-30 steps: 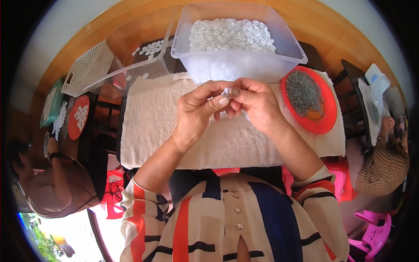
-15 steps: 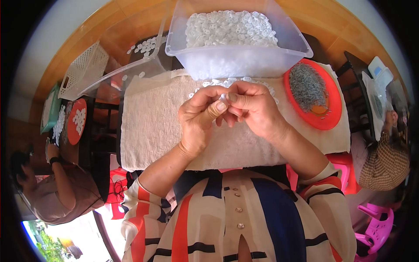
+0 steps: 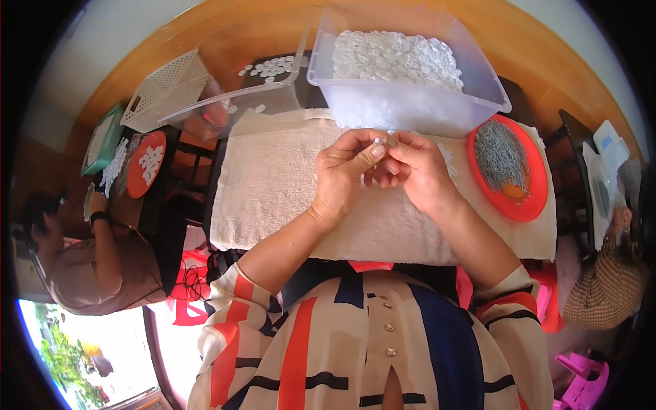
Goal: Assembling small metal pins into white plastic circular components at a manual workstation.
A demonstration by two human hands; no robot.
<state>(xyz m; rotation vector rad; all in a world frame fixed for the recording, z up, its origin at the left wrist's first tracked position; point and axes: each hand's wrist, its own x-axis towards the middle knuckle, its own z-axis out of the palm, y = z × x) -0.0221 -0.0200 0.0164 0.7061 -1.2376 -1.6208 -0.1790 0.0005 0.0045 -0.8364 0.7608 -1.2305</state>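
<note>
The small held piece (image 3: 378,141) is white, like the heaped pieces (image 3: 400,60) in the translucent, faintly lilac tub (image 3: 424,109). The towel (image 3: 273,178) is plain pale beige; the oval dish (image 3: 533,205) is red with an orange patch, its thin bits (image 3: 502,154) grey. The wearer's shirt (image 3: 342,355) is cream, with vertical orange-red and navy bands and short black bars. On the left, a plate (image 3: 137,181) is red, a box (image 3: 109,156) green, a co-worker's top (image 3: 82,273) dull brown. On the right, another co-worker's sleeve (image 3: 601,297) is checked brown and tan, a chair (image 3: 584,389) hot pink
</note>
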